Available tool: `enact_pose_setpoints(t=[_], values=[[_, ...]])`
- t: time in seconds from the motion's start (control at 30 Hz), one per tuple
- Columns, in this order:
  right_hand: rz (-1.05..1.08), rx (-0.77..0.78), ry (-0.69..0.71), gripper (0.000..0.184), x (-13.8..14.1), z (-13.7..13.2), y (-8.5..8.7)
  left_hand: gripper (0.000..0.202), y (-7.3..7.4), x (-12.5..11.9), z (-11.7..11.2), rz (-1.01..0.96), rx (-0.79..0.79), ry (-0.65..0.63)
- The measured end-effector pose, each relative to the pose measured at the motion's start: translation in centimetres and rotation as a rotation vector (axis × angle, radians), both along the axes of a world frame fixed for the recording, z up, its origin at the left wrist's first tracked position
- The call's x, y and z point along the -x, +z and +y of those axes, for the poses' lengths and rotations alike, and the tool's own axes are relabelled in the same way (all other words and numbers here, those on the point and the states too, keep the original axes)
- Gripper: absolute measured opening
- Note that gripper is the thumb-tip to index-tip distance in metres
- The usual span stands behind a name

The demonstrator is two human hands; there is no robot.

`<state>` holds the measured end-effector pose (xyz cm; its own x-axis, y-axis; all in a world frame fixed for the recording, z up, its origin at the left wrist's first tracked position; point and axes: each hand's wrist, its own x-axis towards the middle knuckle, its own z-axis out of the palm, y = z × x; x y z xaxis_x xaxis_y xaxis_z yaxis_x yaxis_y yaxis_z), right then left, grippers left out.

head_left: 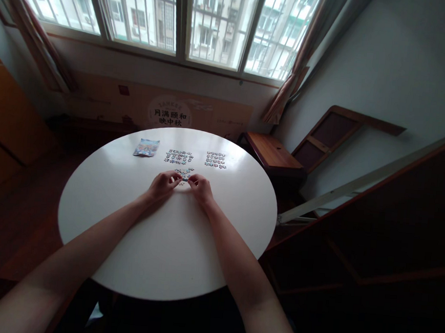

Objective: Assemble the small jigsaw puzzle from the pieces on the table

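Observation:
My left hand [163, 183] and my right hand [201, 188] rest close together on the round white table [124, 241], fingers curled in a pinch over a small cluster of joined jigsaw pieces [185, 172] between them. What each pinch holds is too small to name. Two groups of loose puzzle pieces lie farther back: one [178, 156] at the centre, another [216, 159] to its right. A small colourful picture card [146, 147] lies at the back left.
A low wooden bench [273, 151] and a leaning wooden frame [333, 134] stand at the right by the wall. A printed cardboard panel [171, 112] leans under the window. Slanted boards [359, 192] run along the right side.

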<state>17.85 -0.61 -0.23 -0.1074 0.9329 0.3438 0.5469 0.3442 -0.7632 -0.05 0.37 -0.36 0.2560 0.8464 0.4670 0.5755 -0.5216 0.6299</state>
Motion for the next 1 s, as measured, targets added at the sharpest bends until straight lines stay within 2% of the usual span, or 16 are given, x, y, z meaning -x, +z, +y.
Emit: enact_pose_setpoints(t=[0.57,1.0], values=[[-0.013,0.022,-0.003,0.009,0.03,0.16,-0.27,0.024,0.03,-0.02,0.04,0.010,0.010,-0.002],[-0.052,0.045,-0.015,0.009,0.05,-0.49,0.45,0.023,0.03,0.04,-0.04,0.019,0.015,-0.010]])
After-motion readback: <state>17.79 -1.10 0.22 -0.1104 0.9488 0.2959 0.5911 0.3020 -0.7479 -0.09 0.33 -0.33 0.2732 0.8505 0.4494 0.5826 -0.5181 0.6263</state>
